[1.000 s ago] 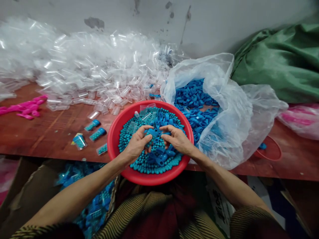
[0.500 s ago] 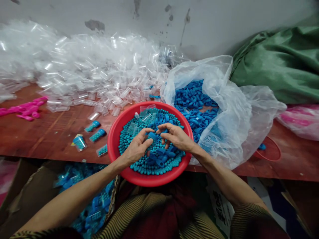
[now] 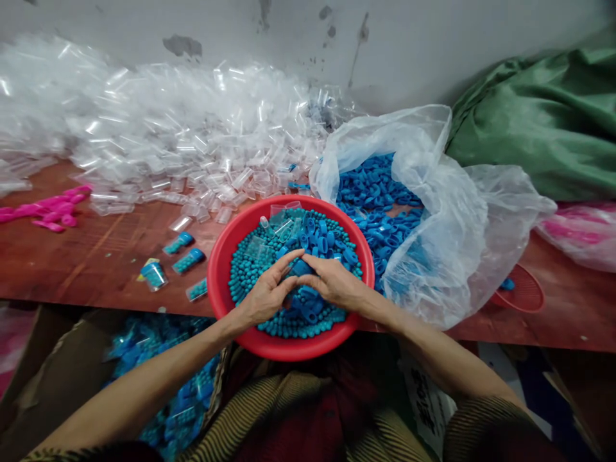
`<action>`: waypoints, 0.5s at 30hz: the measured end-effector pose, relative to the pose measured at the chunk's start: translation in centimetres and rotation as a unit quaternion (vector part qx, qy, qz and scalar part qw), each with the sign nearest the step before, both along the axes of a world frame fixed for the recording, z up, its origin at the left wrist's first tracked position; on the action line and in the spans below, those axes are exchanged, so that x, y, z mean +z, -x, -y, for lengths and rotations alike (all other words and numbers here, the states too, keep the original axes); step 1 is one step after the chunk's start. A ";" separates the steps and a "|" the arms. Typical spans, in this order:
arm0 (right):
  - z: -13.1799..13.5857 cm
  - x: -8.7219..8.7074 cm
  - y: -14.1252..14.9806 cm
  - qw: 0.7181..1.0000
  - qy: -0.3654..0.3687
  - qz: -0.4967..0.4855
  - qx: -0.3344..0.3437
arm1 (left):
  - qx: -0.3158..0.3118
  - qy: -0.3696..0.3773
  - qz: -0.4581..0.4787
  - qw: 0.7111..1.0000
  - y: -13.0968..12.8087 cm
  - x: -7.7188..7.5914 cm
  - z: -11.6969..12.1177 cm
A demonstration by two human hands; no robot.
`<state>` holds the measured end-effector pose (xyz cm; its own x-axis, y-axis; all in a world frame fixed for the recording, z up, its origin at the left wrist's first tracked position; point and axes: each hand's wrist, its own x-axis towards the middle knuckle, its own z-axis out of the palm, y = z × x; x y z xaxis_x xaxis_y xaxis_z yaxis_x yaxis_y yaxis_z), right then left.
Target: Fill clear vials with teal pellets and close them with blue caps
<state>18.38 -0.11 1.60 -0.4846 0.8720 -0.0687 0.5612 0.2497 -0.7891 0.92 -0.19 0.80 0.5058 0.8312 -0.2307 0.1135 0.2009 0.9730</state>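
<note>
Over the red basin (image 3: 219, 269), my left hand (image 3: 269, 290) and my right hand (image 3: 334, 279) meet at the fingertips. Between them is a blue plastic cap (image 3: 299, 268), gripped from both sides; fingers hide whatever lies below it. Teal beads (image 3: 248, 273) fill the basin around my hands. More blue caps (image 3: 320, 236) lie in a heap on the beads, just beyond my right hand. A few clear plastic tubes (image 3: 283, 224) rest at the basin's far side.
Clear tubes (image 3: 192, 141) are piled along the wall. Several bead-filled containers (image 3: 188, 260) lie left of the basin. A plastic bag (image 3: 447, 256) spills blue caps (image 3: 370, 186) at right, near a red basket (image 3: 522, 292). Below the table's edge, a carton (image 3: 58, 366) stands beside filled containers (image 3: 183, 410).
My right hand has come left and down to meet my left hand, and its fingers have closed on the blue cap. Blue caps beyond it have shifted.
</note>
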 end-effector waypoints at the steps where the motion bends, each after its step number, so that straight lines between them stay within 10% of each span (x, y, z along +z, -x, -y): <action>1: 0.5 0.1 0.2 0.999 -0.028 0.038 0.004 | 0.015 -0.009 0.004 1.000 -0.1 0.0 0.1; 15: 1.8 -0.2 1.8 0.976 -0.146 0.153 -0.058 | 0.094 0.040 0.080 0.992 -1.3 0.6 0.7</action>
<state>16.54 -1.94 1.38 -0.3768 0.9240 0.0644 0.7970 0.3589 -0.4857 2.21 -0.87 1.36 0.3786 0.8967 -0.2293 -0.0881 0.2815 0.9555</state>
